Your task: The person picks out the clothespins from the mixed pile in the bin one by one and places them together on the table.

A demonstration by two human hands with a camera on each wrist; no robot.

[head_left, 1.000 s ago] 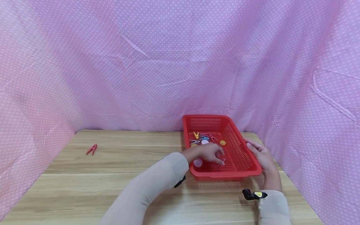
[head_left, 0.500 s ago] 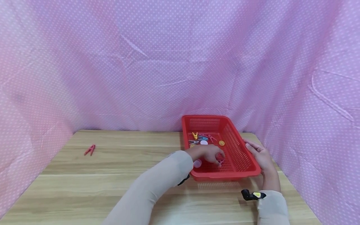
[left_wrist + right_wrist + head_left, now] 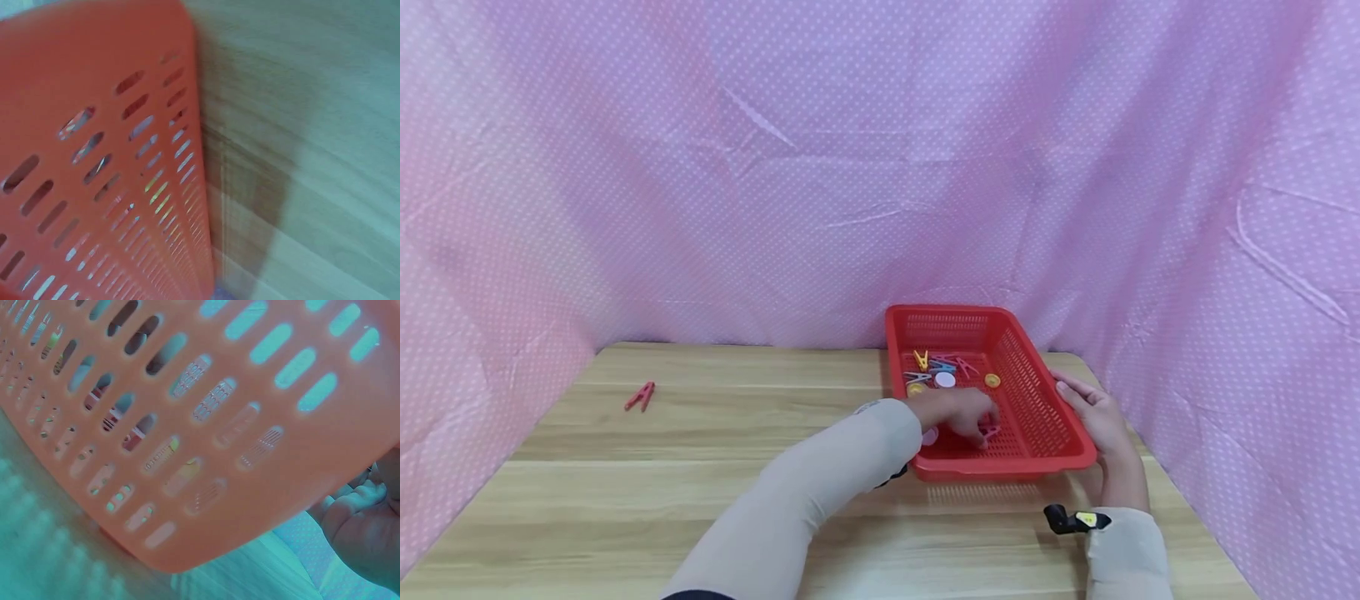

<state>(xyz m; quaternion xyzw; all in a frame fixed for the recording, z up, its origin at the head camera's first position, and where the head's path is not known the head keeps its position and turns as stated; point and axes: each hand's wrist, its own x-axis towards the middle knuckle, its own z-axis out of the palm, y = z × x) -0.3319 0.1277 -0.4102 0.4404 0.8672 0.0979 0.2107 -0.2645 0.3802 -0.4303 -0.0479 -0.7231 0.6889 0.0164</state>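
Note:
A red plastic basket with slotted walls stands at the right of the table. My left hand reaches over its near-left side and down inside, thumb and fingers curled about a pink clothespin near the basket floor. At the right wall my right hand grips the rim, thumb on top and fingers outside. In the left wrist view the basket wall hides the left hand. Through the slots in the right wrist view, coloured bits show behind the basket wall.
Inside the basket lie a yellow clothespin, a blue clothespin, a grey clothespin, a white cap, yellow caps and a pale pink cap. A red clothespin lies far left on the wooden table. Polka-dot cloth surrounds the table.
My left hand has moved slightly right and lower in the basket, its thumb and fingers drawing in around the pink clothespin. The right hand keeps its hold on the rim.

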